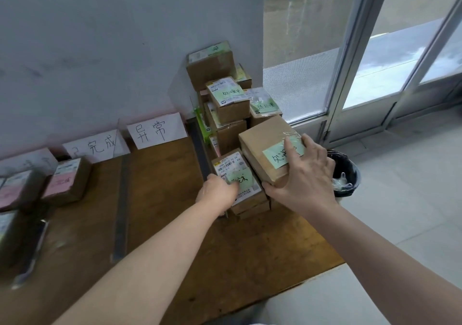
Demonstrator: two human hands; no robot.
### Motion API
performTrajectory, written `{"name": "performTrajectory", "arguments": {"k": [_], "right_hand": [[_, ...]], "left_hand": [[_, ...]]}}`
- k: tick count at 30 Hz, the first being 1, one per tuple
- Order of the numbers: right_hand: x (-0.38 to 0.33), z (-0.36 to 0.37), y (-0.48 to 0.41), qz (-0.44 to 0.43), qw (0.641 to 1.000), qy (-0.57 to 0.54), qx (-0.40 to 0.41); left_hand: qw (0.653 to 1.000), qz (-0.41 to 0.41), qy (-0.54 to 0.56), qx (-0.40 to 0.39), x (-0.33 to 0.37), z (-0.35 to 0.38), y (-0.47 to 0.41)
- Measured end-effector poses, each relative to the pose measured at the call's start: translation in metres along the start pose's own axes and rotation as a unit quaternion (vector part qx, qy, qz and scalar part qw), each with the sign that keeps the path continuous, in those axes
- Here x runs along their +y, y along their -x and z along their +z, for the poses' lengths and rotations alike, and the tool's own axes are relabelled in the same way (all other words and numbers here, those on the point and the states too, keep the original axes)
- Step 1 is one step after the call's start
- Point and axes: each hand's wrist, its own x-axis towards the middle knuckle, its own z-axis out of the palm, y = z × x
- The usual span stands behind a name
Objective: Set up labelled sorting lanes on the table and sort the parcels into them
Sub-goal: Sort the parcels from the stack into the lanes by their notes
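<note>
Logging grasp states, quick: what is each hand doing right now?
Left hand: resting on the green-noted parcel; grip cannot be told.
Right hand: closed around the tilted brown parcel.

Right hand (303, 174) grips tilted brown parcel (265, 147); left hand (216, 191) on labelled parcel (240, 179) beside it.

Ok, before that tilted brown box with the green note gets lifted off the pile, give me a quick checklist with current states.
1. Right hand gripping the tilted brown cardboard box: ok, fingers on top, thumb under its near edge.
2. Left hand steadying the low white-labelled parcel: ok.
3. Green sticky note readable: not ok, fingers partly cover it.
4. Stacked parcels behind stable: cannot tell.
5. Lane before the white paper sign free: ok.
6. Black waste bin beside the table edge: not ok, drop risk.
</note>
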Motion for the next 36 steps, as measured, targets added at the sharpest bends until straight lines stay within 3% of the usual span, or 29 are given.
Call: {"name": "performTrajectory", "arguments": {"k": [7,15,20,30,36], "right_hand": [[0.001,-0.002,-0.001,0.002,1.000,-0.005,-0.010],[-0.001,-0.005,0.001,-0.013,1.000,-0.020,-0.008],[0.007,-0.010,0.006,-0.019,0.999,-0.020,-0.016],[0.011,-0.015,0.011,-0.017,0.999,-0.037,0.003],[0.006,-0.030,0.015,-0.007,0.996,-0.071,0.045]], "left_hand": [[0.960,-0.103,0.237,-0.112,-0.003,0.004,0.015],[0.916,-0.158,0.366,-0.050,0.010,0.014,0.030],[0.891,-0.188,0.405,-0.085,0.004,0.015,0.036],[0.911,-0.143,0.383,-0.044,0.002,0.013,0.051],[0.895,-0.073,0.439,-0.041,0.003,-0.015,0.066]]}}
